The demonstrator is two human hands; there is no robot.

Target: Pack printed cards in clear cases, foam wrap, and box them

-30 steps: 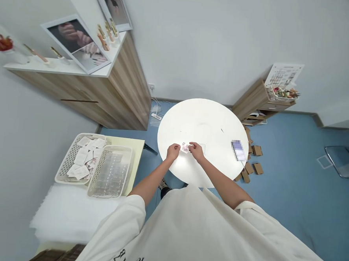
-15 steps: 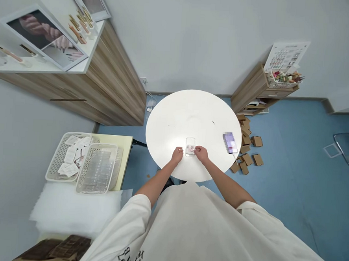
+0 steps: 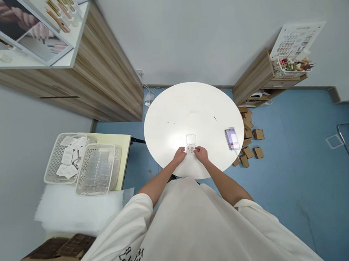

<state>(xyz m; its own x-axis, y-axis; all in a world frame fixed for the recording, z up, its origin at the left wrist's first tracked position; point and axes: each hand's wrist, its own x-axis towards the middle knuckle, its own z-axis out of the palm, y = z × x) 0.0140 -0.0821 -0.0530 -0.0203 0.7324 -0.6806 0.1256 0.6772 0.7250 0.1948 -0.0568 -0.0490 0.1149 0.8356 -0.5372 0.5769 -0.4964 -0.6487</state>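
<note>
A small clear plastic box (image 3: 191,139) lies on the round white table with its lid folded open away from me. In its near half sits a printed card (image 3: 190,149) with small pinkish marks, too small to read. My left hand (image 3: 179,155) has its fingers closed at the box's left edge. At the right edge, my right hand (image 3: 202,154) pinches the near half of the box, its fingertips overlapping the card's side. Whether those fingertips grip the card too is hidden.
The white table (image 3: 176,103) also bears a purple phone (image 3: 232,138) with a cable. To the left, one basket (image 3: 54,158) holds cards and another basket (image 3: 112,162) holds clear boxes. Small cardboard boxes (image 3: 247,152) lie on the floor at right. A wooden cabinet (image 3: 107,71) stands left.
My left hand has moved right and now meets the box's left edge. My right hand stays at its right side. The whole view has shifted slightly.
</note>
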